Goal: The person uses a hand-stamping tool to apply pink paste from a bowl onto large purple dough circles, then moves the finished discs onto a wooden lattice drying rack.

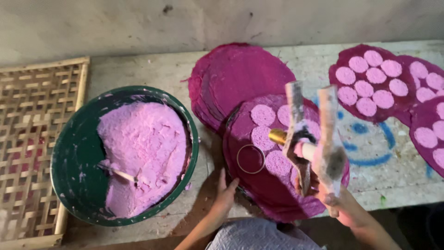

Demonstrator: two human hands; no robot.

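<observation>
Pink-smeared tongs-like tool (312, 134) up over the magenta sheet (273, 194), blurred, two flat blades standing tall with a brass-coloured tube (278, 136) poking out between them. Gripped low by the right hand (335, 196), fingers curled tight round the handles, likely to keep the blades steady above the work. Directly beneath, pale pink discs (262, 115) dotted across that dark sheet, spaced apart so none touch. Metal ring (250, 159) lying flat on the sheet just left of the tool, between two discs, looking like a mould for the round shape. Left hand (225, 194) at the near edge of the sheet, fingers stretched out and flat, gripping nothing, seemingly pinning the sheet in place. Behind, stack of magenta sheets (240, 78) piled against the far side, close by. Off to the right, finished sheets covered in discs (370, 83), laid out on the pale surface (152, 74) well apart from the bowl. To the left, big green bowl (69, 157) heaped with pink paste (143, 153), a stick (122, 174) sunk into it, parked within easy arm's reach. Furthest left, woven bamboo tray (32, 139) resting flat at the surface's end. Blue scribbles on the surface between the sheets.
</observation>
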